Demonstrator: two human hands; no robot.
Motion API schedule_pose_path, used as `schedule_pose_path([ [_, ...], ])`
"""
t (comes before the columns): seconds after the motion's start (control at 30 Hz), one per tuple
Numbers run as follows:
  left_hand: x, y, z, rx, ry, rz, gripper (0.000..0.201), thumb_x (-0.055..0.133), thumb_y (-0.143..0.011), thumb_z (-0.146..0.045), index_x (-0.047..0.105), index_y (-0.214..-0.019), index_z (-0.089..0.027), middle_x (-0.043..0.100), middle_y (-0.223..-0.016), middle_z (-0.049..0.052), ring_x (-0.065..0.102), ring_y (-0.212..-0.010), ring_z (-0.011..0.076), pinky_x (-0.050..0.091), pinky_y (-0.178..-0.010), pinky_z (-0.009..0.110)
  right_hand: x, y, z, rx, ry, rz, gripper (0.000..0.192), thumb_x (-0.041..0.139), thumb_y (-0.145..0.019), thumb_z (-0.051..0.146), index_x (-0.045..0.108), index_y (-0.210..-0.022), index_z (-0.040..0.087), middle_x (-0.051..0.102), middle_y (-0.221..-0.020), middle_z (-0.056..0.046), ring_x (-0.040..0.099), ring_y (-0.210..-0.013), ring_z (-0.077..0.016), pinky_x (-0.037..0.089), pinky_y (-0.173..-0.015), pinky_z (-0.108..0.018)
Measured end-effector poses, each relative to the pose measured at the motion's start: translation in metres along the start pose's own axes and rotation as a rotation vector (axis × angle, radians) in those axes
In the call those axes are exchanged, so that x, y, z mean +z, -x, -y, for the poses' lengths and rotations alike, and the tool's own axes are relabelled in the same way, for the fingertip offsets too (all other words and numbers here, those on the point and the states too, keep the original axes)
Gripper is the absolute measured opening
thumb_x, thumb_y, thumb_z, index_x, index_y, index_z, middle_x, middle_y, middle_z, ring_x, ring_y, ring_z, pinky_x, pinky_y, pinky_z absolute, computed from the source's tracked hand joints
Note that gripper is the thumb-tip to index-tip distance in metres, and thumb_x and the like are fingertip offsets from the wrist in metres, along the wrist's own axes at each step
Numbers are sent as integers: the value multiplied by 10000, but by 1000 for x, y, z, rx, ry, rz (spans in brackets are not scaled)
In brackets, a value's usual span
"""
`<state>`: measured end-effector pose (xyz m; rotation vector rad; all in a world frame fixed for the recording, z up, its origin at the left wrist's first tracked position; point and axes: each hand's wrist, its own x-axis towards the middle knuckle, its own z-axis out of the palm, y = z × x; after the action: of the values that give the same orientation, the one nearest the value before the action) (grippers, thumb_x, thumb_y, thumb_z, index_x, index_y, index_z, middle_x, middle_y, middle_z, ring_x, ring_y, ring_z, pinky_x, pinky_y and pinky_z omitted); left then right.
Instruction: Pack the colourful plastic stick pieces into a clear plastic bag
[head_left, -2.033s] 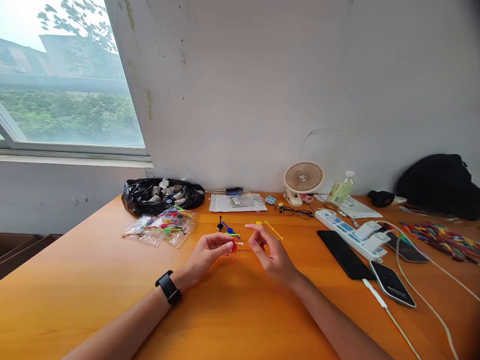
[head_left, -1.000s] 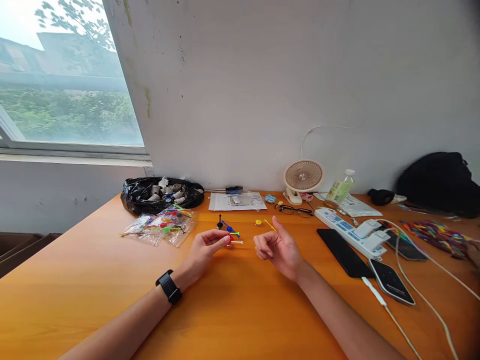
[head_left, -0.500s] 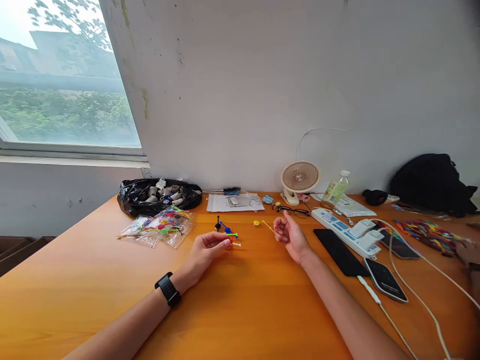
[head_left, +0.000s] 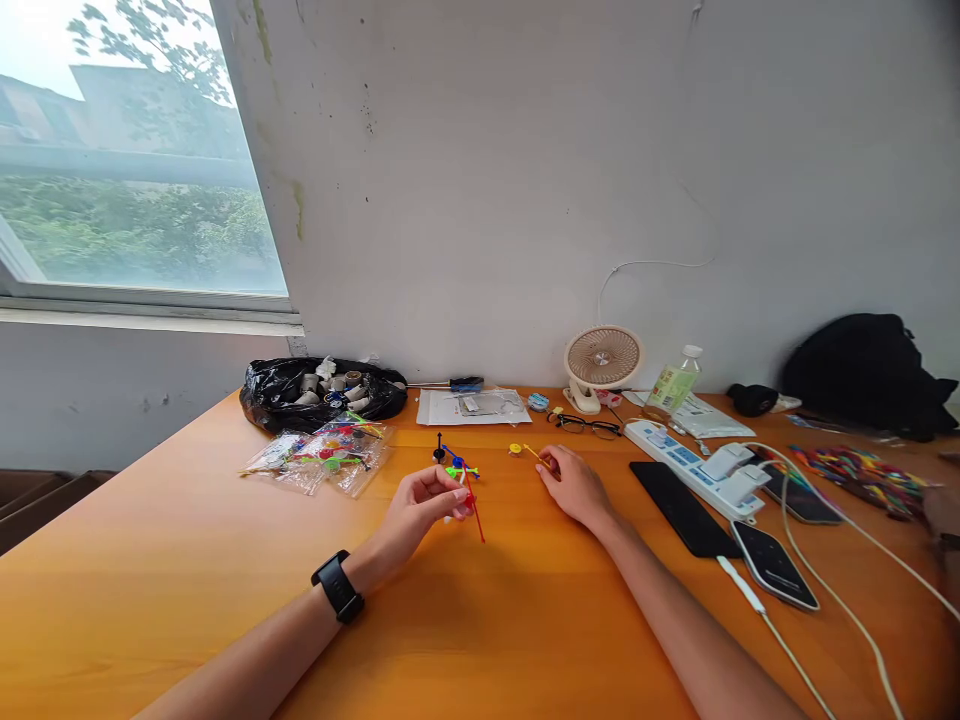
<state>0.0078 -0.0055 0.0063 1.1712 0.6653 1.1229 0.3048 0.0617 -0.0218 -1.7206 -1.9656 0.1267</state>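
My left hand [head_left: 426,505], a black watch on its wrist, pinches a red arrow spinner [head_left: 478,518] between thumb and fingertips; its long red pointer slants downward. Parts of a white piece [head_left: 450,518] show beside those fingers, mostly covered. Just beyond are a green arrow spinner [head_left: 469,473], a blue arrow spinner [head_left: 455,460] and an upright black arrow spinner [head_left: 439,450]. My right hand [head_left: 576,485] rests low at the table, its fingertips closed on the tail of a yellow arrow [head_left: 531,454]. A small round yellow base [head_left: 515,450] stands left of that arrow.
Clear bags of coloured parts [head_left: 322,455] and a black plastic bag [head_left: 262,395] lie at the left. Papers [head_left: 435,408], glasses [head_left: 581,425] and a fan [head_left: 602,357] stand behind. A power strip [head_left: 675,460], black slab [head_left: 675,508], phone [head_left: 776,565] and cables line the right.
My right hand has turned palm down and lowered onto the yellow arrow. In my left hand the red spinner has tilted, so its pointer shows more fully. The view has shifted slightly.
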Motion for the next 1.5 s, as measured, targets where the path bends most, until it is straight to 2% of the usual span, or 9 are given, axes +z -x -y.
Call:
schedule_pose_path([
  [0.13,9,8,0,-29,0,129,286,833,-834,-355,614,-840,-171,726,-842,62,682,-796,179,524,-784,316,1,-1,0,13,4,-22,127,586,-940,232,646,-1048,204,683,-933,-65,630,-825,-211,374,-650,-292],
  [0.27,14,16,7,-56,-61,289,331,799,-866,-362,661,-1132,-221,709,-943,56,678,-837,183,534,-801,322,1,-3,-3,-1,-8,-40,97,550,-941,185,630,-893,210,682,-935,-67,629,-823,-211,375,-651,-304],
  [0.5,22,28,6,213,-703,456,260,546,-998,-259,789,-1074,-212,745,-1033,116,684,-937,226,530,-864,333,4,-3,-3,-21,-74,-96,106,481,-957,205,559,-889,226,672,-926,-69,629,-838,-228,415,-696,-323],
  [0.77,4,14,4,444,-1076,359,214,643,-927,-250,747,-1113,-232,744,-1220,99,595,-1213,303,470,-1079,442,10,-5,1,-30,-217,-128,159,483,-943,237,587,-1060,217,680,-985,-78,656,-901,-240,498,-781,-349],
  [1.0,-22,-2,13,529,-1320,199,406,468,-992,-108,677,-1292,-285,613,-1468,63,422,-1424,314,377,-1166,557,13,-4,5,-84,-281,-157,164,434,-970,254,587,-1017,218,656,-1028,-106,649,-938,-266,511,-826,-390],
  [1.1,-25,-3,11,552,-1391,163,452,457,-967,-56,661,-1303,-281,611,-1456,64,452,-1348,319,419,-1112,544,14,-2,9,-107,-298,-144,238,381,-1001,251,547,-1170,231,657,-1066,-101,648,-990,-265,508,-878,-404],
  [1.3,-15,1,10,532,-1423,135,248,486,-996,-172,723,-1050,-224,702,-1013,118,604,-941,269,496,-838,405,19,3,17,-186,-184,-2,472,494,-1001,362,479,-1454,229,692,-1133,-106,635,-1006,-269,498,-949,-442],
  [1.4,-10,2,12,491,-1422,139,230,492,-1004,-224,719,-969,-223,694,-916,103,631,-876,258,487,-808,385,21,4,20,-245,-115,29,463,530,-986,327,531,-1437,221,695,-1251,-123,617,-1123,-292,462,-1005,-452],
  [1.5,-10,3,11,438,-1399,109,210,507,-998,-243,713,-974,-213,707,-979,117,643,-936,278,501,-850,401,20,4,21,-223,-159,27,339,527,-979,289,605,-1303,223,711,-1234,-110,645,-1082,-270,475,-957,-410],
])
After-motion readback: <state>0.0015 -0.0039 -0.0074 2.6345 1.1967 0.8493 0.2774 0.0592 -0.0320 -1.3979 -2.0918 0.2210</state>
